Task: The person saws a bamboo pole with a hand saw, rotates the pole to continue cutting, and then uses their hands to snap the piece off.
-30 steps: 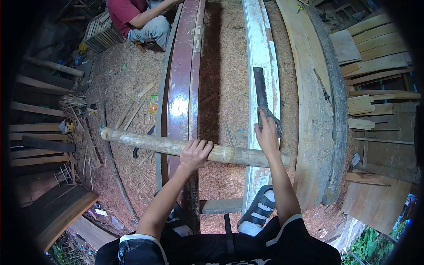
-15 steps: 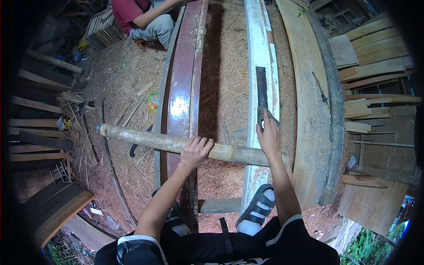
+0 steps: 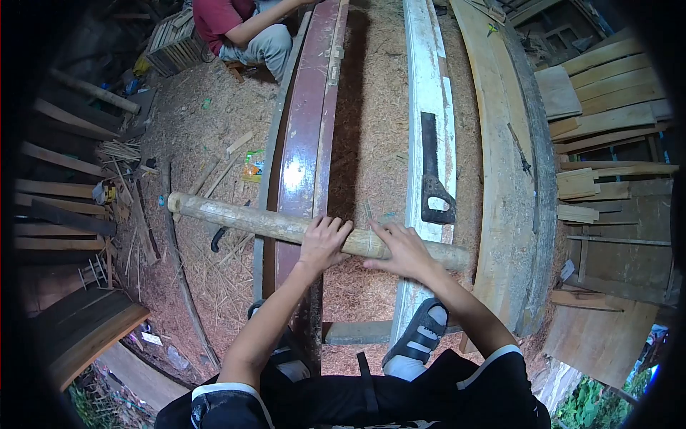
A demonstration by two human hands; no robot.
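A long bamboo pole (image 3: 243, 217) lies crosswise over a dark red beam (image 3: 304, 143) and a white-painted beam (image 3: 421, 71). My left hand (image 3: 325, 244) is wrapped over the pole near its middle. Just to its right, my right hand (image 3: 401, 250) rests against the pole with its fingers apart. A handsaw (image 3: 430, 150) with a dark blade and black handle lies flat on the white beam, beyond the pole and touched by neither hand.
At the top left a person in a red shirt (image 3: 214, 21) sits beside the red beam. A wide plank (image 3: 500, 179) stands to the right, with stacked boards (image 3: 614, 79) beyond. A curved black-handled tool (image 3: 216, 239) lies on the ground at left.
My right hand has let go of the saw and moved left and nearer to me, onto the pole beside my left hand. The saw's whole handle now shows.
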